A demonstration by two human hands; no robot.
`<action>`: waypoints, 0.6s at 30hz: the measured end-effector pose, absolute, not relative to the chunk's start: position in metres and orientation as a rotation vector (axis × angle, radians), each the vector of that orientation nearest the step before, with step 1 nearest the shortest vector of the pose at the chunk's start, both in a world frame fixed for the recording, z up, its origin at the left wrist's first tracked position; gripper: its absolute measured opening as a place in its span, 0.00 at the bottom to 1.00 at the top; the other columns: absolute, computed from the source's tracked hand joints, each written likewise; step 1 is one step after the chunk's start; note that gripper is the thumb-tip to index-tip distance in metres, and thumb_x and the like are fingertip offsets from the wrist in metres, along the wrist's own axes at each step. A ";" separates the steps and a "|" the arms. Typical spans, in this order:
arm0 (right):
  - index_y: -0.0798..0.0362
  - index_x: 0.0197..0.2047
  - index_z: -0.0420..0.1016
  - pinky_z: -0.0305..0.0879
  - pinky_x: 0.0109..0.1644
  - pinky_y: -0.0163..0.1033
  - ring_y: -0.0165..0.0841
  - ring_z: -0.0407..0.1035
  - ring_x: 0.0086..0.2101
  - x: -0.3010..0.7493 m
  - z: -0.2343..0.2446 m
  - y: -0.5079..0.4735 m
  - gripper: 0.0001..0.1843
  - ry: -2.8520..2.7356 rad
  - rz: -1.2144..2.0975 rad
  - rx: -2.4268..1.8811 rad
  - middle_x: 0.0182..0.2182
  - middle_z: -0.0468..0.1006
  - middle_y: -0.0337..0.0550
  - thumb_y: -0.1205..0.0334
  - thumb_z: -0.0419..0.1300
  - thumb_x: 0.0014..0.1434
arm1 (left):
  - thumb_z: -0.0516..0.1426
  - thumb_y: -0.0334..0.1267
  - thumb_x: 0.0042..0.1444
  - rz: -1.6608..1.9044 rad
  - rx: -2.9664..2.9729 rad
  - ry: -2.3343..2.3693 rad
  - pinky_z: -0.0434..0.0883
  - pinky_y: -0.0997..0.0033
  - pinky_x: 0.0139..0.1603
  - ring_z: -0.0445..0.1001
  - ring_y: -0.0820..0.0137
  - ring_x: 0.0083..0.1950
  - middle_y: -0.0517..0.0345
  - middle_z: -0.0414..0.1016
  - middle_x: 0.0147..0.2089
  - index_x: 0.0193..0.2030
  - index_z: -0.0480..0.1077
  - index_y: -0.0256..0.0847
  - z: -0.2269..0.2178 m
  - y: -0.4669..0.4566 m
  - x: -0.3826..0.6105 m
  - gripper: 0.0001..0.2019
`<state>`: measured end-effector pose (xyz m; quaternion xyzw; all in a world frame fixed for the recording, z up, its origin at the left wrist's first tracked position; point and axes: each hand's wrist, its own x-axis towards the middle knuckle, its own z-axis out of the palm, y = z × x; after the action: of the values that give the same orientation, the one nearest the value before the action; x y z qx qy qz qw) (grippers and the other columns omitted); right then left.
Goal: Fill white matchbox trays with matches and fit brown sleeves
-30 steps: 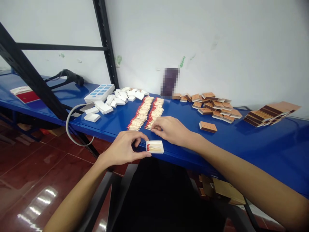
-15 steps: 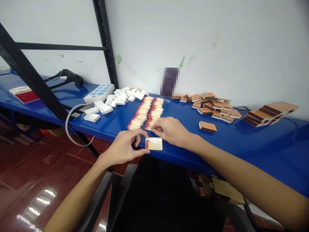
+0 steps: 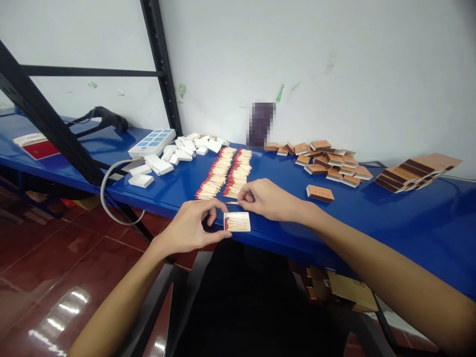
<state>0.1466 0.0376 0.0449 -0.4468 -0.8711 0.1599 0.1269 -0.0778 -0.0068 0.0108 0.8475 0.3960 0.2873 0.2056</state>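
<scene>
Steadying one white tray at the near edge of a blue table, the left hand grips its left end between thumb and finger. Several red-tipped matches lie inside, too overlapped to count. Just behind the tray, the right hand pinches one single match. Two rows of matches run away toward the white wall. Left of them is one heap of white trays; right, one lone orange matchbox, one loose pile of matchboxes and one stack. A black metal frame stands left, above a red tiled floor.
</scene>
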 end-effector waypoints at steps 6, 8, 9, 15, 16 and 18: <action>0.54 0.30 0.76 0.51 0.29 0.35 0.26 0.58 0.24 0.159 0.057 0.037 0.06 -2.535 0.525 -1.255 0.22 0.68 0.35 0.65 0.58 0.55 | 0.67 0.45 0.51 0.816 2.358 1.180 0.56 0.76 0.28 0.58 0.78 0.24 0.70 0.60 0.24 0.41 0.73 0.41 0.010 -0.006 -0.075 0.15; 0.54 0.31 0.77 0.52 0.29 0.34 0.26 0.58 0.24 0.161 0.063 0.034 0.06 -2.552 0.571 -1.146 0.22 0.67 0.34 0.64 0.59 0.56 | 0.67 0.45 0.51 0.842 2.344 1.216 0.55 0.76 0.27 0.58 0.78 0.23 0.71 0.59 0.23 0.41 0.73 0.41 0.009 -0.005 -0.073 0.15; 0.54 0.32 0.77 0.52 0.29 0.34 0.26 0.58 0.24 0.162 0.065 0.032 0.06 -2.571 0.594 -1.100 0.23 0.67 0.34 0.63 0.59 0.56 | 0.67 0.45 0.51 0.853 2.337 1.228 0.55 0.76 0.27 0.57 0.78 0.23 0.71 0.59 0.23 0.41 0.73 0.41 0.008 -0.005 -0.073 0.15; 0.53 0.31 0.77 0.53 0.29 0.34 0.26 0.61 0.25 0.154 0.061 0.023 0.05 -2.709 0.622 -1.040 0.24 0.71 0.36 0.64 0.60 0.56 | 0.67 0.47 0.51 0.864 2.371 1.236 0.55 0.76 0.27 0.57 0.78 0.23 0.71 0.58 0.22 0.40 0.74 0.40 0.007 -0.004 -0.072 0.15; 0.53 0.32 0.77 0.54 0.29 0.34 0.26 0.61 0.25 0.153 0.060 0.023 0.05 -2.707 0.629 -1.038 0.24 0.71 0.36 0.64 0.60 0.56 | 0.67 0.47 0.51 0.866 2.376 1.238 0.55 0.76 0.27 0.57 0.78 0.23 0.71 0.58 0.22 0.40 0.74 0.40 0.007 -0.004 -0.072 0.16; 0.53 0.32 0.77 0.54 0.29 0.34 0.26 0.62 0.24 0.151 0.057 0.023 0.05 -2.696 0.654 -1.026 0.24 0.71 0.35 0.64 0.60 0.56 | 0.67 0.48 0.51 0.870 2.381 1.238 0.55 0.76 0.26 0.57 0.78 0.22 0.71 0.58 0.22 0.39 0.74 0.40 0.007 -0.004 -0.072 0.16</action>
<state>0.1512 0.0226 0.0573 -0.3455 -0.9076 0.2202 0.0916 -0.0721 -0.0042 0.0068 0.8331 0.4332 0.3045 0.1595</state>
